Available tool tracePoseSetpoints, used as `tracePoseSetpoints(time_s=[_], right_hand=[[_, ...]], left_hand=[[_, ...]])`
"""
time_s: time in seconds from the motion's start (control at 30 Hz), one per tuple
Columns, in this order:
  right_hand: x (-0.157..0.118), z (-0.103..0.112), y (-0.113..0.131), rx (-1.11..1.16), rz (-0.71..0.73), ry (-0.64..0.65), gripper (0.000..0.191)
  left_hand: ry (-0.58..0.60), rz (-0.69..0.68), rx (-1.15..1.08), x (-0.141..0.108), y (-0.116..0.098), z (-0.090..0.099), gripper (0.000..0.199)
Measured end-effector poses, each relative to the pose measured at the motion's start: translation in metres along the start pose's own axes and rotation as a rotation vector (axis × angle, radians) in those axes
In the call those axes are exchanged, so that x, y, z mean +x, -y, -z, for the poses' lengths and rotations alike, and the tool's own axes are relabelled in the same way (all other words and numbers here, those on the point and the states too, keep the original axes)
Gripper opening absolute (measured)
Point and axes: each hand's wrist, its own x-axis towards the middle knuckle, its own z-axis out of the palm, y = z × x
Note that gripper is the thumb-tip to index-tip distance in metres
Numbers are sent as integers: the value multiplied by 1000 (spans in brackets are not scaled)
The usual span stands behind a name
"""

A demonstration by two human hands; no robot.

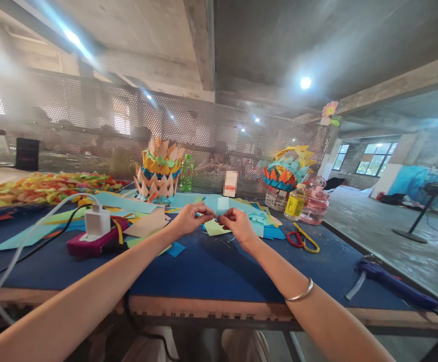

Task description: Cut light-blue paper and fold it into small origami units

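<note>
My left hand [193, 219] and my right hand [238, 224] meet over the middle of the blue table mat [203, 274]. Fingertips of both hands pinch a small light blue paper piece [223, 205] between them. Beneath and behind it lie coloured paper sheets [147, 223] in blue, yellow and pink. Scissors with red and yellow handles [311, 245] rest to the right of my right hand. A silver bangle [302, 291] circles my right forearm.
Folded-paper baskets [157, 181] [284, 178] stand behind, with a green bottle [186, 173], a yellow-labelled bottle [295, 203] and a pink jug [315, 203]. A power strip [90, 245] sits left, a glue gun [396, 284] right. Folded pieces [49, 187] are heaped at the back left.
</note>
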Motion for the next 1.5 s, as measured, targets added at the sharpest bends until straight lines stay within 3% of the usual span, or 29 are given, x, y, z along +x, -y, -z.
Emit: tracePoseSetpoints(time_s=[0.37,0.67,0.93,1.13,1.3,1.5], right_hand=[[0,0,-2,73,19,50,36],[-4,-3,-2,108,15,103,35],[-5,-7,-1,60,-96,94,39],[-2,-3,-6,-2,16,88,33],[0,-2,-11,-148,124,86,36],[-1,-5,-10,-197,146,64,41]], left_hand=[[-22,67,-20,1,6,-3,21],[-76,221,-228,1,1,-5,19],[-116,226,-296,1,0,-6,18],[-50,242,-297,1,3,-6,16],[-62,302,-290,0,-1,-5,16],[-107,285,-310,1,-3,-7,17]])
